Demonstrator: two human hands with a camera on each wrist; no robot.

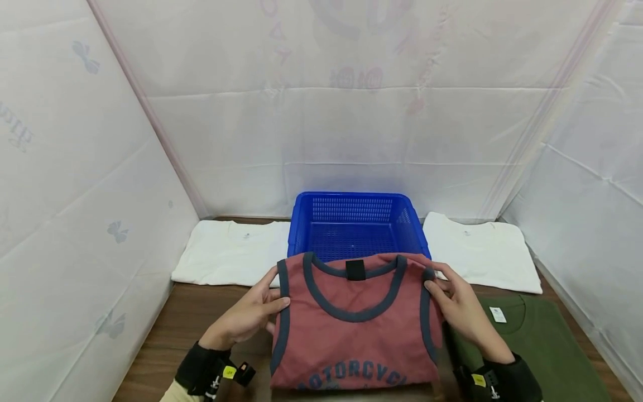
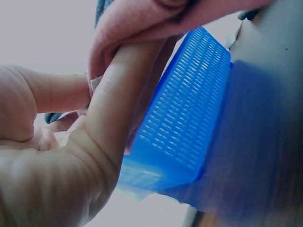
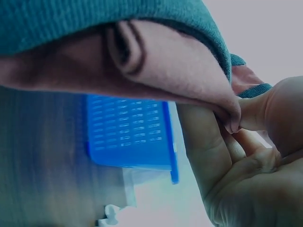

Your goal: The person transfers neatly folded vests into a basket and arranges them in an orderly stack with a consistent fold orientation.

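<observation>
A folded red tank top [image 1: 351, 329] with dark blue-grey trim, a black neck label and "MOTORCYC" lettering is held up between both hands. At its left armhole, my left hand [image 1: 248, 312] pinches the edge, thumb in front and fingers behind. The right hand [image 1: 459, 307] grips the opposite armhole edge the same way. Both wrist views show the folded layers [image 2: 137, 28] between thumb and fingers, with the underside raised above the table. Just behind the top's neckline stands a blue plastic basket [image 1: 351, 223]; the shirt overlaps its front rim in the head view.
White folded shirts lie on either side of the basket, one at left [image 1: 233, 251] and one at right [image 1: 479, 254]. A dark green shirt [image 1: 547, 346] with a white label lies at front right. White sheeting [image 1: 351, 128] walls in the wooden table [image 1: 156, 346].
</observation>
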